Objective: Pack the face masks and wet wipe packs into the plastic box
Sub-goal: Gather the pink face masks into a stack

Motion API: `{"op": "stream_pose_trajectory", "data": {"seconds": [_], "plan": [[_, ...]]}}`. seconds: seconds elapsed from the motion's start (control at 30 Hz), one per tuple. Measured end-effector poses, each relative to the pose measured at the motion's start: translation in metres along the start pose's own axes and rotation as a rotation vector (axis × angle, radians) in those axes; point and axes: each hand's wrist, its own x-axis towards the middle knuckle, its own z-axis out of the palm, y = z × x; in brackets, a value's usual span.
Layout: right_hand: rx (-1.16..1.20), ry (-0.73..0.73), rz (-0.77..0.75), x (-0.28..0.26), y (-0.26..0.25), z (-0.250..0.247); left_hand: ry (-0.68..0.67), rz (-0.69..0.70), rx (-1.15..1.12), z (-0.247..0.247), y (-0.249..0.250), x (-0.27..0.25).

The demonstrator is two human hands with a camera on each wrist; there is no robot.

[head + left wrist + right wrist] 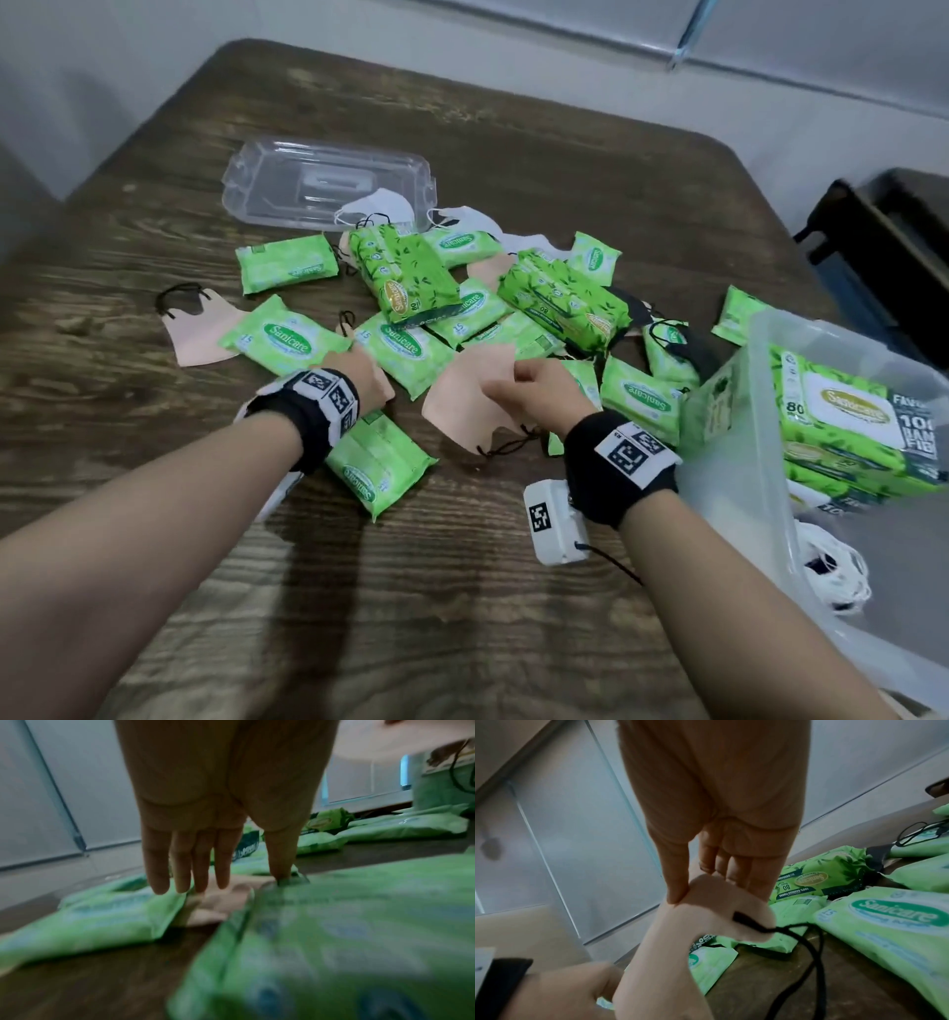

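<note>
glossy plastic wipe packs [287, 263], matt wood-grain table [154, 246]

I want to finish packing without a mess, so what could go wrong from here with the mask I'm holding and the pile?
1. The right hand pinches only an edge of the peach face mask; its black ear loops dangle low and might snag a wet wipe pack.
2. The left hand reaches with straight fingers into overlapping packs and could push one toward the table edge.
3. The plastic box already holds big packs, so space may run short.
</note>
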Motion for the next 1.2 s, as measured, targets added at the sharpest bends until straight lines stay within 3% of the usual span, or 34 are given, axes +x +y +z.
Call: {"op": "stream_pose_trajectory", "data": {"seconds": [0.13,0.47,0.57,0.73,0.87,1.03,1.2], "plan": [[-0.010,-0.040,0.052,0.007,0.001,0.007,-0.041,-0.191,-0.059,0.014,0.005,0.008],[0.014,-0.125,0.046,0.008,-0.003,0.025,0.040,0.077,0.298,0.013,-0.010,0.007],[0.016,-0.087,0.028,0.004,-0.008,0.021,0.072,0.116,0.036,-0.007,-0.026,0.000],[0.083,-0.015,-0.029,-0.007,-0.002,0.012,0.342,0.189,-0.592,-0.041,-0.044,-0.034],[0.108,0.001,-0.043,-0.019,-0.001,0.008,0.154,0.379,-0.981,-0.061,-0.040,-0.062],[0.229,0.004,-0.104,-0.035,-0.012,0.005,0.026,0.489,-1.066,-0.076,-0.018,-0.091],[0.236,-0.002,-0.161,-0.047,-0.015,-0.007,0.014,0.542,-1.140,-0.090,0.003,-0.125]]}}
